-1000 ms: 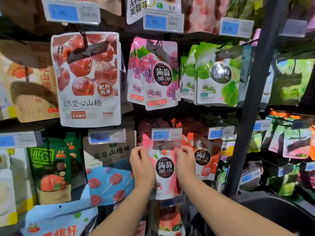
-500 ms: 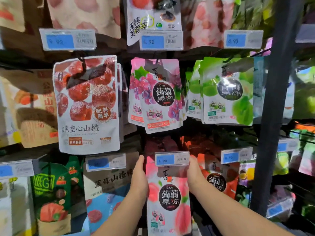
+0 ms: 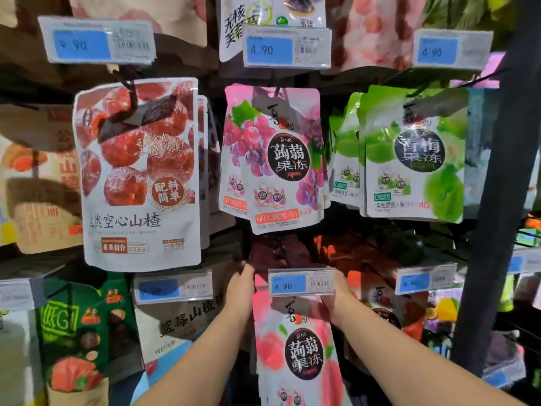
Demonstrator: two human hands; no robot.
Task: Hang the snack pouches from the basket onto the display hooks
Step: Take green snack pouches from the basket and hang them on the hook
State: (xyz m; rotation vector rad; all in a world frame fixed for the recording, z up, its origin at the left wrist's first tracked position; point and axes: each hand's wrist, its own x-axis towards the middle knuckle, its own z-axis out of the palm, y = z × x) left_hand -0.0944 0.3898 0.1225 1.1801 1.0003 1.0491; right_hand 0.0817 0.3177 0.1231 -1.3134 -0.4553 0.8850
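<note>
Since 1.0 s ago: both hands have risen from just below the 4.90 price tag [image 3: 301,282] to flank it. They have carried the peach konjac jelly pouch [image 3: 295,347] up, so its top edge now tucks behind the tag's lower edge.

Step in hand (judged): threading the pouch's hang hole onto the display hook behind the tag. The tag hides both hook and hole, so I cannot tell whether the pouch is seated yet.

Next move (judged): slide the pouch back along the hook, then let go with both hands. Hole and hook tip must be lined up by feel, since the tag blocks the view.

Pose:
- Left hand [image 3: 241,291]: just left of the tag, seen edge-on, fingers pointing up, holding the pouch's top-left edge.
- Right hand [image 3: 339,297]: just right of the tag and slightly below it, pinching the top-right corner; fingertips are hidden behind the tag.
- Forearms rise from below the tag and converge on it.

Grape konjac jelly pouch [image 3: 275,159] hangs above the tag. Basket not in view.
</note>
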